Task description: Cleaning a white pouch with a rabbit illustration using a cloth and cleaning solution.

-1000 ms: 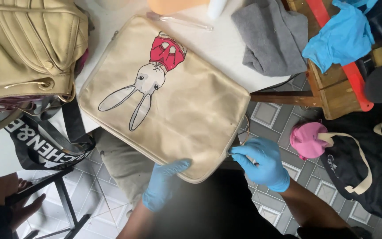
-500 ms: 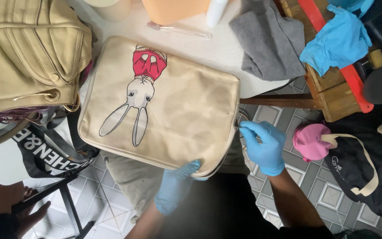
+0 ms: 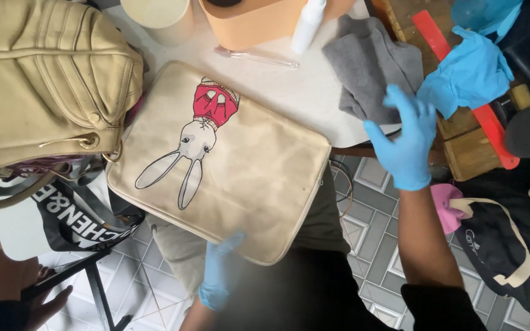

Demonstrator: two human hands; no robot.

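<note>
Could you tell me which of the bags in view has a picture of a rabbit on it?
The flat beige pouch in the middle, held from below by the left hand. The quilted tan handbag and black tote have no rabbit.

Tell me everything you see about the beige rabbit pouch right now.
The beige pouch is a flat, rectangular fabric case with rounded corners and piped edges, canvas-like and faintly mottled. A rabbit in a red outfit is printed on it, upside down in this view. It lies tilted, its far part on the white table, its near corner hanging over the edge. The gloved left hand supports that corner from below. The tan handbag sits against its left side.
</note>
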